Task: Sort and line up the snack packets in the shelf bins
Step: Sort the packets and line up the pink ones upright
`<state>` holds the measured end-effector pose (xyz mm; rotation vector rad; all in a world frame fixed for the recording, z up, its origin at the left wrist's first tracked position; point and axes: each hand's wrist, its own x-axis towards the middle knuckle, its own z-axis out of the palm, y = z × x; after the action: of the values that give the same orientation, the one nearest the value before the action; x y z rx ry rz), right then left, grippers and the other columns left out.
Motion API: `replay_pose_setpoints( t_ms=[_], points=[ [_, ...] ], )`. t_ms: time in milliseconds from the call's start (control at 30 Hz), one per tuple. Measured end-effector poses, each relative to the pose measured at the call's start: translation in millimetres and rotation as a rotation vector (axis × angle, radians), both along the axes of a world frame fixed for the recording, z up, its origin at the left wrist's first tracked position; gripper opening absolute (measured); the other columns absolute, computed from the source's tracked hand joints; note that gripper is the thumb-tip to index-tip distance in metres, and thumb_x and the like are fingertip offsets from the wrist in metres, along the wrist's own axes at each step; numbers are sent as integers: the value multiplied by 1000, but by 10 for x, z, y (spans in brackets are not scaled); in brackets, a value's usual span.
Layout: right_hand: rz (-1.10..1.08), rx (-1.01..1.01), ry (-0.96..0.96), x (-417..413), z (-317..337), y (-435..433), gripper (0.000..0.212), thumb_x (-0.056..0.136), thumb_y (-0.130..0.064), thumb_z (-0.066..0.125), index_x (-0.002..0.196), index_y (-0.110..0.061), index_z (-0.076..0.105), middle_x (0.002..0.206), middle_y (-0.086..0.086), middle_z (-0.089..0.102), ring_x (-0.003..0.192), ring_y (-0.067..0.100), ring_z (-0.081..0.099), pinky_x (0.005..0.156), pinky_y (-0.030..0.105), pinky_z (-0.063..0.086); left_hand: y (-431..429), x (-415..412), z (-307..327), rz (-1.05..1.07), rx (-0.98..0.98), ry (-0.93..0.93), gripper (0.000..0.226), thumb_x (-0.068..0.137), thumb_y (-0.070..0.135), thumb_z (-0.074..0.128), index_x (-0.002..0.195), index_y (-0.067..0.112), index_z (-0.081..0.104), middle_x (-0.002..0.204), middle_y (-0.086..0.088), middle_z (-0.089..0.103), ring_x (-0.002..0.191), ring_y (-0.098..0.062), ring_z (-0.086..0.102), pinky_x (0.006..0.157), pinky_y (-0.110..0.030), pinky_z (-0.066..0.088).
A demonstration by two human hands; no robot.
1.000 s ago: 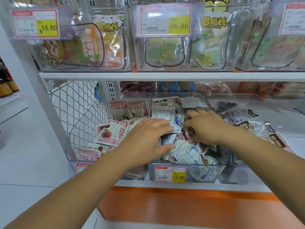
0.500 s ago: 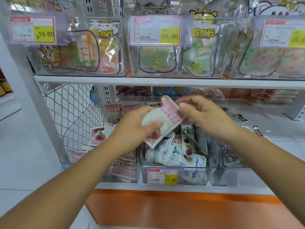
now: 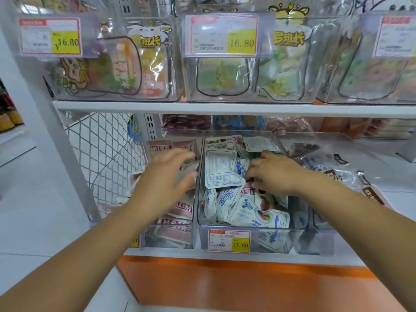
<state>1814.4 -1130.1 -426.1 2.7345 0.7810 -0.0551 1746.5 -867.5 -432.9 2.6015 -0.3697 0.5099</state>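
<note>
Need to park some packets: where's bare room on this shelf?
Front right corner of the middle bin looks open, between blue-white packets and its wall; plus white shelf right of the dark-packet bin. Pink-packet bin under the left hand is crowded.

Middle bin: clear, colourless walls. Inside it, white packets printed with blue lettering and a small red fruit motif. On its front, price tag in white with red border and yellow price block. Left of it, pink packets with dark-red bands and white characters. Further left, wire mesh in white, diamond pattern. Right of it, transparent packets with dark brown labels. Below it, base panel in plain orange. Above it, shelf board in white.
</note>
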Motion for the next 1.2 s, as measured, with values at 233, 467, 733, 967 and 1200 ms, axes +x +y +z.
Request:
replay_pose_setpoints(
  t_ms=[233, 467, 733, 967, 1200],
  points=[
    [-79, -188, -21, 100, -101, 206, 35, 96, -45, 44, 122, -26, 59, 127, -1, 50, 118, 25, 39, 90, 41, 36, -364, 35, -134, -301, 317, 6, 53, 97, 48, 46, 147, 32, 36, 157, 13, 25, 145, -6, 16, 116, -22, -1],
    [-28, 346, 24, -10, -39, 33, 11, 88, -37, 62, 80, -30, 62, 92, -14, 58, 97, 15, 42, 81, 35, 38, -367, 49, -139, -266, 365, -28, 60, 93, 54, 49, 148, 33, 32, 156, 14, 26, 141, -8, 23, 112, -20, -1],
    [-75, 993, -14, -415, 439, -234, 11, 90, -25, 65, 82, -25, 57, 80, -8, 64, 70, -1, 54, 63, 15, 40, -540, 26, 64, -231, 29, 115, 82, 78, 68, 56, 148, 38, 27, 151, 17, 32, 137, -5, 30, 112, -28, 26],
    [17, 1171, -29, -561, 430, -194, 11, 91, -22, 64, 83, -25, 56, 79, -8, 63, 64, 3, 53, 62, 23, 43, -716, 42, 85, -330, -394, 239, 77, 70, 62, 72, 138, 43, 42, 137, 25, 50, 127, 6, 43, 110, -32, 37],
    [128, 1088, -169, -630, 510, -126, 13, 92, -21, 63, 84, -29, 55, 81, -7, 60, 74, 10, 55, 61, 20, 41, -688, 79, 87, -393, -587, 262, 63, 76, 36, 78, 130, 43, 46, 116, 16, 62, 109, -3, 60, 101, -35, 47]
  ],
)
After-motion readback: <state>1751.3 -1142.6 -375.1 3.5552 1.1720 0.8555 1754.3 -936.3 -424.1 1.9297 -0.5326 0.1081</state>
